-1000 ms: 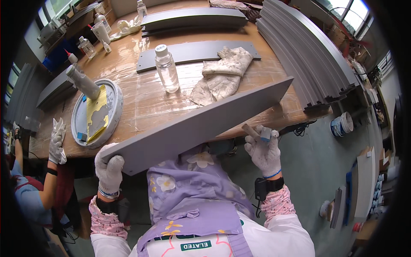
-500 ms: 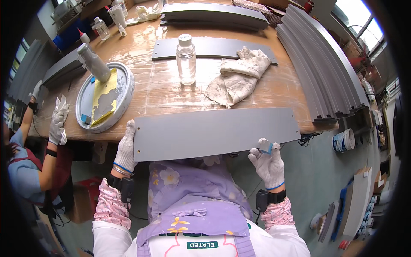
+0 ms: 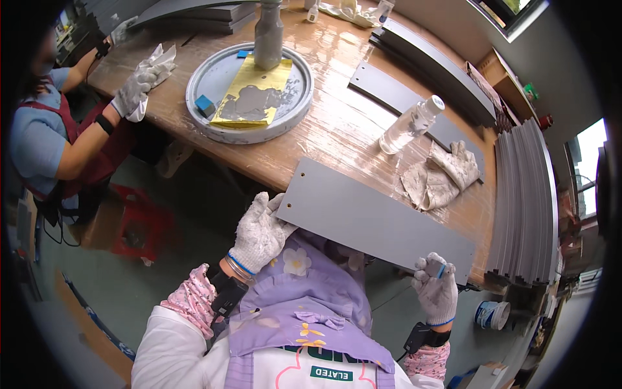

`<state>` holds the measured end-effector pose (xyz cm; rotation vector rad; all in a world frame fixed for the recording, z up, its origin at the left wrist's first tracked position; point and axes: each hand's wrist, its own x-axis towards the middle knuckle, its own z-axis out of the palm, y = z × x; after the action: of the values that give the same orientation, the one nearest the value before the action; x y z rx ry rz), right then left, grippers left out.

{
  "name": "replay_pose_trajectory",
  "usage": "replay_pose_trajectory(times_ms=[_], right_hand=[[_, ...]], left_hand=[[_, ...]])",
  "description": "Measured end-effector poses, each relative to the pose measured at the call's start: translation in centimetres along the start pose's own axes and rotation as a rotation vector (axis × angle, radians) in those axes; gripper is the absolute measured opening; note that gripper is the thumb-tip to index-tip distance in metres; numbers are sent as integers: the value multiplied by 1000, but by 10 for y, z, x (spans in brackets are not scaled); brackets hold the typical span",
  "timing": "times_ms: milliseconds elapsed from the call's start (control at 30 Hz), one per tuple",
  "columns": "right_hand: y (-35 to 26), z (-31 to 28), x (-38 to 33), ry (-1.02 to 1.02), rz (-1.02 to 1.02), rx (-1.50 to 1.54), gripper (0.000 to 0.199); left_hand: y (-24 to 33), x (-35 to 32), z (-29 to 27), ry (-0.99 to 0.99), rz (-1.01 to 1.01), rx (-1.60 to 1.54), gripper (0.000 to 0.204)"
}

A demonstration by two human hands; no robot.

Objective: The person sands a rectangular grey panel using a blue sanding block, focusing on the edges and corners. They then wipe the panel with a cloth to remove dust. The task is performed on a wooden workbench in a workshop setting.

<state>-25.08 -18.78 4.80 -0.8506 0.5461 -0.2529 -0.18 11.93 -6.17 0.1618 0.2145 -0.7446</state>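
A long grey board with small holes at its left end lies along the table's near edge, partly overhanging it. My left hand, in a white knit glove, is at the board's left end, its fingers against the edge and partly hidden. My right hand, gloved too, pinches a small blue block with a greyish face, close to the board's near right corner. Left of the board, a round lid bears a yellow sheet smeared with grey paste, a grey bottle and another small blue block.
A clear bottle and stained gloves lie beyond the board, near another grey board. Grey panels are stacked at the right. At the left sits a co-worker with a gloved hand on the table.
My view has swung left, so the table appears tilted and the lid nearer the middle. The right hand still holds the small blue block near the board's right end.
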Motion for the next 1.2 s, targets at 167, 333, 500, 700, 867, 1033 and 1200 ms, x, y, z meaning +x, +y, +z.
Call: replay_pose_trajectory(times_ms=[167,333,500,700,867,1033,1200], right_hand=[[6,85,60,-138,108,-56,57],[29,158,112,-322,335,69,61],[35,189,132,-296,436,-21,64],[36,231,134,-310,67,-832,64],[56,247,144,-744,-409,-1649,51],[75,267,152,-1137,-705,-1790,51],[82,274,151,-1252,-680,-1918,57]], left_hand=[[-4,-12,13,-88,-66,-15,48],[-2,-20,0,-158,-217,111,43],[6,-21,-10,-193,-314,163,51],[3,-20,-11,-164,-368,278,53],[11,-21,-4,-190,-446,347,52],[7,-21,-8,-236,-394,447,57],[-4,-15,-23,-353,-306,416,62]])
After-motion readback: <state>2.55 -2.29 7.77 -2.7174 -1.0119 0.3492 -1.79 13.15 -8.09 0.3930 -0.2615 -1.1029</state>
